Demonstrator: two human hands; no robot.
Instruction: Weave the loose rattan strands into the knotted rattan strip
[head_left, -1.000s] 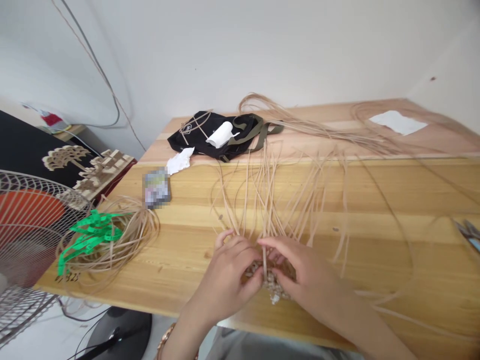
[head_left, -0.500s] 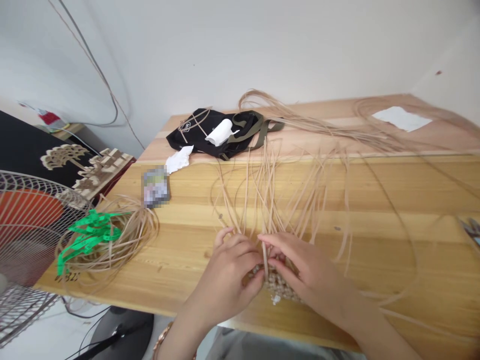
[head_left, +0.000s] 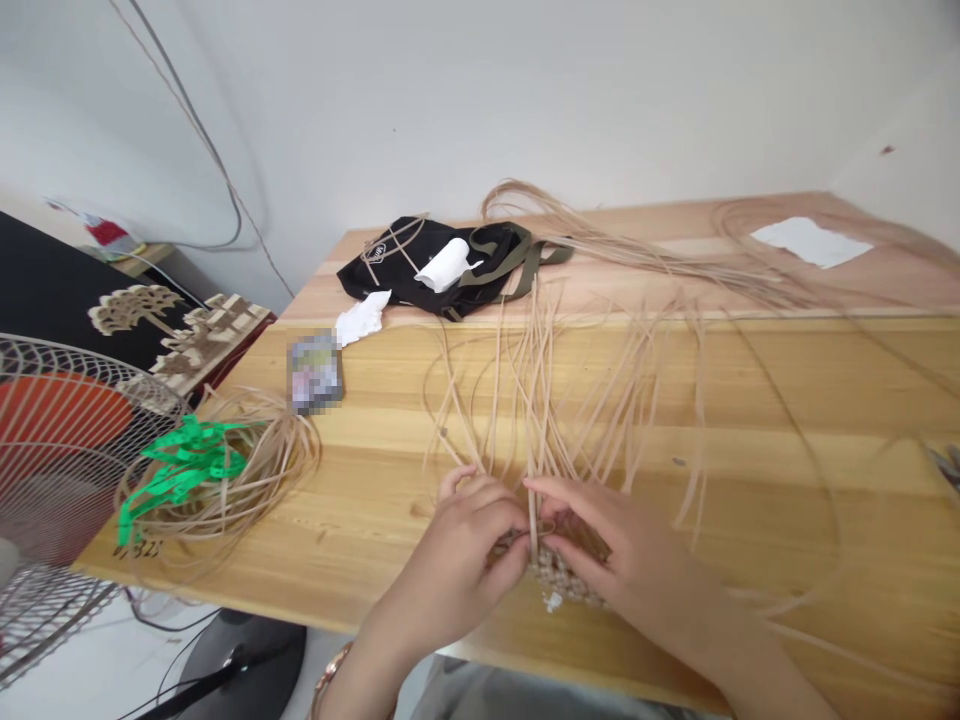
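Note:
A tan woven piece [head_left: 564,578] lies near the table's front edge, mostly covered by my hands. Many long, flat tan strips [head_left: 536,400] fan out from it toward the back. My left hand [head_left: 472,535] is closed on the left part of the weave, thumb and index finger pinching at its edge. My right hand [head_left: 600,530] grips from the right, its fingertips at a thin strip beside one upright strip [head_left: 533,520] between the two hands. Exactly which strands the fingertips hold is partly hidden.
A coil of strips [head_left: 277,455] with a green ribbon [head_left: 184,465] lies at left, near a fan [head_left: 60,440]. Behind are a black bag [head_left: 397,265], white paper [head_left: 810,242], a blurred small box [head_left: 315,372] and a strip bundle [head_left: 637,250].
The view has shifted slightly. My right thumb and index finger have parted a little, and a small loop of thin strip now shows between them. My left hand keeps its hold.

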